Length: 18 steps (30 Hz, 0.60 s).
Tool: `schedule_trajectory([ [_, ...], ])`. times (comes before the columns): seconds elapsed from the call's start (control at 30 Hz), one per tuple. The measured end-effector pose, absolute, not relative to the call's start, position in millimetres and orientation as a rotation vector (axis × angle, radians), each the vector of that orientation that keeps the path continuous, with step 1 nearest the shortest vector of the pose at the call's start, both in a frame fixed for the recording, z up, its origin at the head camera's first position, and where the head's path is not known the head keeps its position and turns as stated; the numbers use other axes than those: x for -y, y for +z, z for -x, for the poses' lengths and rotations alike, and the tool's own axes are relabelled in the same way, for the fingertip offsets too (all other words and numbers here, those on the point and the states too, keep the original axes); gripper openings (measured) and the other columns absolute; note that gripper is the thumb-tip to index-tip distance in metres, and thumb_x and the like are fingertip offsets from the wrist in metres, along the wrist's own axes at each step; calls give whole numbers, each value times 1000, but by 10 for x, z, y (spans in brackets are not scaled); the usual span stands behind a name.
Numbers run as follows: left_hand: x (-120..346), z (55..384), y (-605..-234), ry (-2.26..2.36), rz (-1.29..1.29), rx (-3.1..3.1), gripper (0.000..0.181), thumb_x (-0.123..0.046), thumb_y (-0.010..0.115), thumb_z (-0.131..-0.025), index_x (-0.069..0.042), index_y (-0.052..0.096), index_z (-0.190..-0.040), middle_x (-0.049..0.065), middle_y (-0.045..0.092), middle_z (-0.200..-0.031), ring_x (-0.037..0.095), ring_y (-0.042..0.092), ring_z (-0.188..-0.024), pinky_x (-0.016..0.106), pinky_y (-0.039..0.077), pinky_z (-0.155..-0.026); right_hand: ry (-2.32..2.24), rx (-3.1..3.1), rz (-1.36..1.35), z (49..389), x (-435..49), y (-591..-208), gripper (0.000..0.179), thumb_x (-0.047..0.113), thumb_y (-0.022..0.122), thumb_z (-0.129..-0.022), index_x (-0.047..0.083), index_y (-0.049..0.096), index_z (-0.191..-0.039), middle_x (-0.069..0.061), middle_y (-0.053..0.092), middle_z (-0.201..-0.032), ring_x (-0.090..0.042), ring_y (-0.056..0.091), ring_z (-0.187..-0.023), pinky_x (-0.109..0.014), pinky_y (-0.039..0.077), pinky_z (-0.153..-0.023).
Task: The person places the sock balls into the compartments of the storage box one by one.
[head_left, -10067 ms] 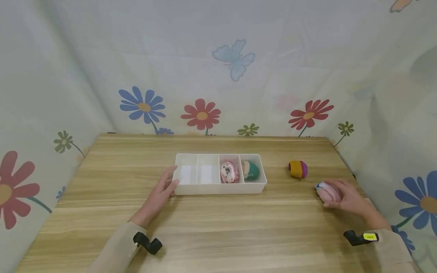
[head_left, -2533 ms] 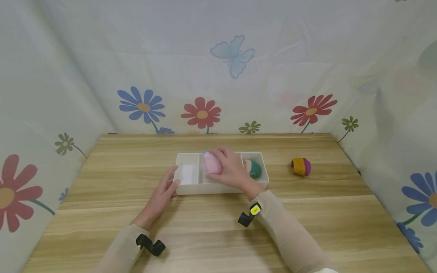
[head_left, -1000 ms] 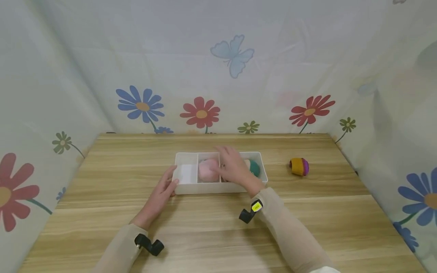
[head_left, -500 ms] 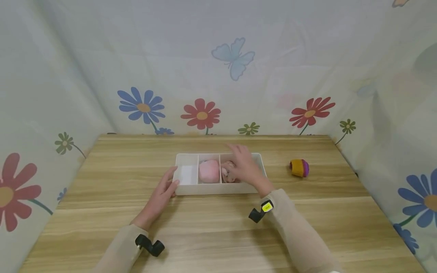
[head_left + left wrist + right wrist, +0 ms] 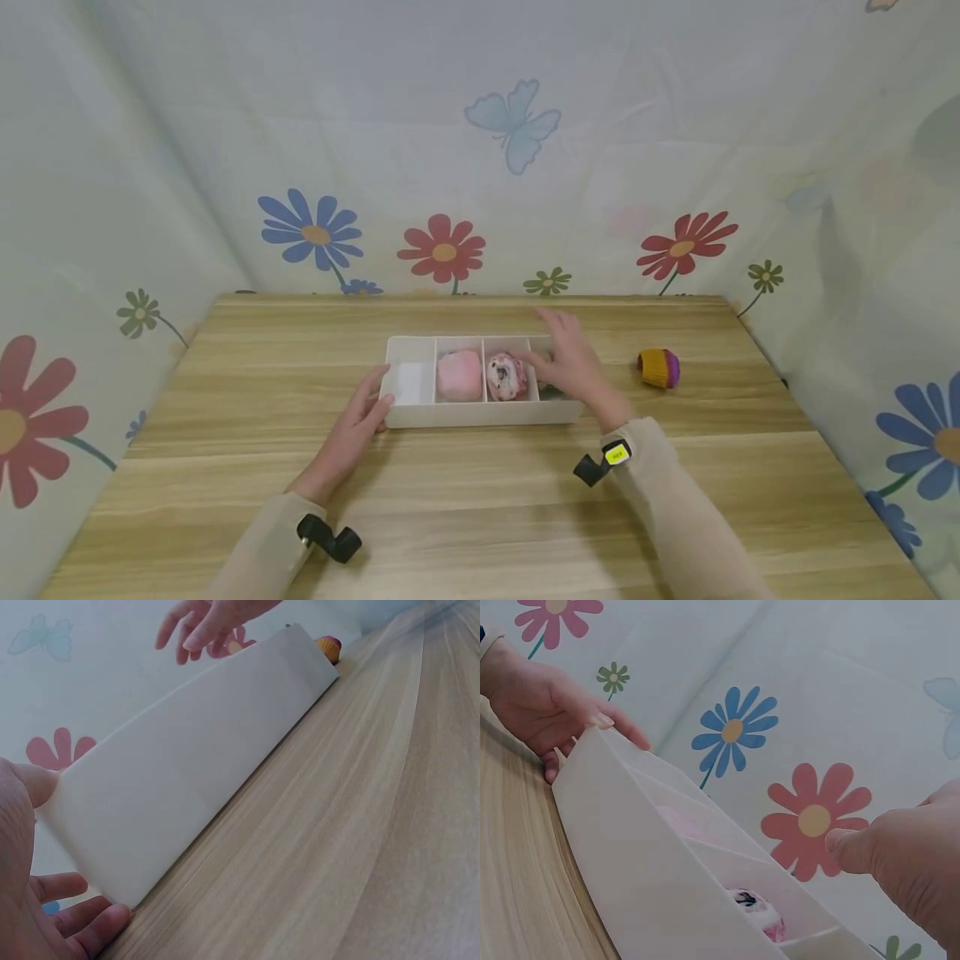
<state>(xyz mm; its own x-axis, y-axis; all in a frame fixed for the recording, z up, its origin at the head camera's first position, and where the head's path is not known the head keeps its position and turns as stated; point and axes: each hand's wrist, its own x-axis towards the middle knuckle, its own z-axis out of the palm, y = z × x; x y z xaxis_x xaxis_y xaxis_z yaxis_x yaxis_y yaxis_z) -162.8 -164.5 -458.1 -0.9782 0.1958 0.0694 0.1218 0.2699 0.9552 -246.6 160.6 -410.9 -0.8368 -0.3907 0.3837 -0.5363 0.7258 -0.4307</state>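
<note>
A white box [image 5: 480, 416] with a row of compartments stands on the table. My left hand [image 5: 351, 427] grips its left end; in the left wrist view the thumb lies at the upper edge and the fingers at the lower corner. A soft pink toy [image 5: 459, 376] fills the second compartment from the left. Beside it, in the third, sits a pink-and-white toy [image 5: 506, 377] with a dark mark. Over the rightmost compartment hovers my right hand [image 5: 576, 367], holding nothing, fingers extended. It mostly hides the green toy [image 5: 551, 390] there. The leftmost compartment shows its bare bottom.
To the right of the box, a small yellow-and-purple toy shaped like a cupcake [image 5: 657, 368] lies on its side on the wooden table [image 5: 465, 508]. A flowered cloth [image 5: 360, 125] hangs behind the table and along both sides.
The right hand carried the pink toy from the table's right side into the second compartment, let go, and moved right across the box. The left hand has stayed at the box's end.
</note>
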Motion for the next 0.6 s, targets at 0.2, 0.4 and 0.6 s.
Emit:
schedule_trajectory([
  [0.2,1650,1641,-4604,1848,-307,-2434,51,-22,41,-101,-12,22,-147,23,28,-144,36,44,-115,45,42,-81,794,2649,-704,2458,-1749,-4095,66,20,70,-84,3,36,-138,-21,43,-131,-34,35,-120,-48,32,-99],
  [0.4,1653,1645,-4612,1839,-302,-2445,51,-22,40,-101,-12,22,-147,22,30,-143,33,46,-108,42,43,-80,846,2658,-667,2444,-1901,-4087,68,25,70,-84,6,34,-139,-21,41,-133,-35,34,-122,-52,32,-98],
  [0.6,1647,1634,-4604,1843,-299,-2446,50,-21,41,-101,-12,23,-147,23,30,-143,32,47,-105,40,43,-78,842,2724,-609,2425,-2064,-4100,69,34,65,-88,12,31,-143,-17,35,-139,-33,29,-127,-54,32,-98],
])
